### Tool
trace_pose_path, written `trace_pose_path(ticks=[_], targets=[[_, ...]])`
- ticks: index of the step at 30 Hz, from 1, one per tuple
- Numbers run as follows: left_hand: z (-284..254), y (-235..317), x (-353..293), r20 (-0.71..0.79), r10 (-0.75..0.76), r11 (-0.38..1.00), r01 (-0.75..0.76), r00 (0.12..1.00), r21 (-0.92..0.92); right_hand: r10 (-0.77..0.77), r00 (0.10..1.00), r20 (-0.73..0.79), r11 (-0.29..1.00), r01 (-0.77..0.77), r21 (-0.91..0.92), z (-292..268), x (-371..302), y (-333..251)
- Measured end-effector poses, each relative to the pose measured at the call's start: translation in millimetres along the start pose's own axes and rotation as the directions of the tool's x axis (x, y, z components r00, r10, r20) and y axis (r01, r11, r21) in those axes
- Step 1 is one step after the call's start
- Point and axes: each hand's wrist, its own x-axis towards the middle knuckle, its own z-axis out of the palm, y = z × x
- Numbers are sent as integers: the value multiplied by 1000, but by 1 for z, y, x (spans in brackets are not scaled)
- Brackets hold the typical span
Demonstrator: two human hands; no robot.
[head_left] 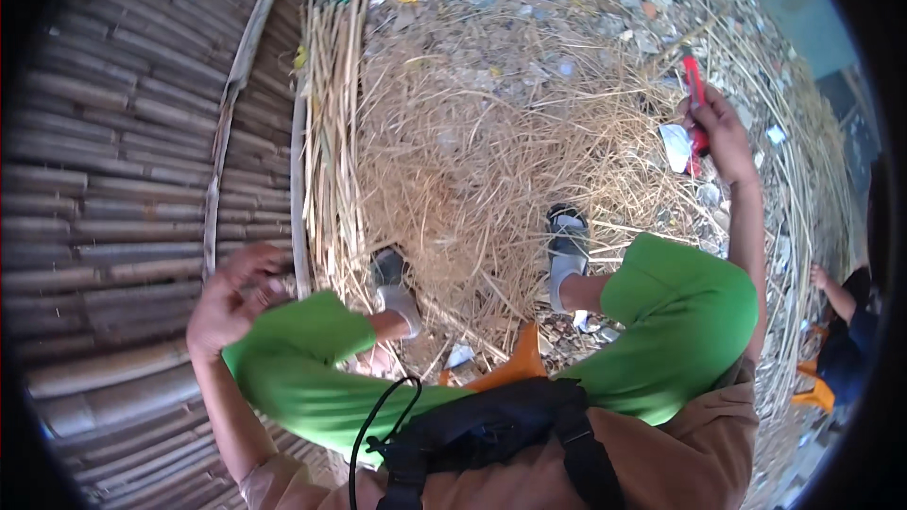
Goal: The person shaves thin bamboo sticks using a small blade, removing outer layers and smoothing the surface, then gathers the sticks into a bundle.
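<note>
My right hand (729,135) reaches out to the far right. Its fingers are wrapped round a slim red-handled tool (694,80) with a dark tip pointing away from me. More red shows just below the fingers; its exact kind is unclear. A white scrap (675,147) is visible beside that hand, over the ground. My left hand (236,297) hangs in the air by my left knee, near the bamboo wall. Its fingers are bent but apart, slightly blurred, and nothing shows in them.
Dry straw (453,161) covers the ground between my feet. Long cut stalks (335,113) lie along the bamboo wall (142,189) at left. Litter (557,0) spreads across the far ground. An orange stool (510,366) is under me. Another person (846,321) is at the right edge.
</note>
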Motion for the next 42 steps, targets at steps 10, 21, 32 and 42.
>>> trace_pose_path(ticks=[10, 21, 32, 42], targets=[[133, -181, -151, -475, -511, 382, -305, 717, -872, -23, 997, -67, 991, 14, -134, 1, -121, -59], [363, -211, -271, 238, -533, -299, 82, 812, -951, 151, 897, -416, 968, -49, 246, -13, -204, 59], [309, -173, -218, 124, -602, -118, 66, 789, -991, -42, 819, -572, 949, 211, 233, -20, -161, 43], [341, -279, -119, -631, -506, 856, 255, 588, -450, -403, 914, -43, 782, 320, -536, 53, -159, -77]])
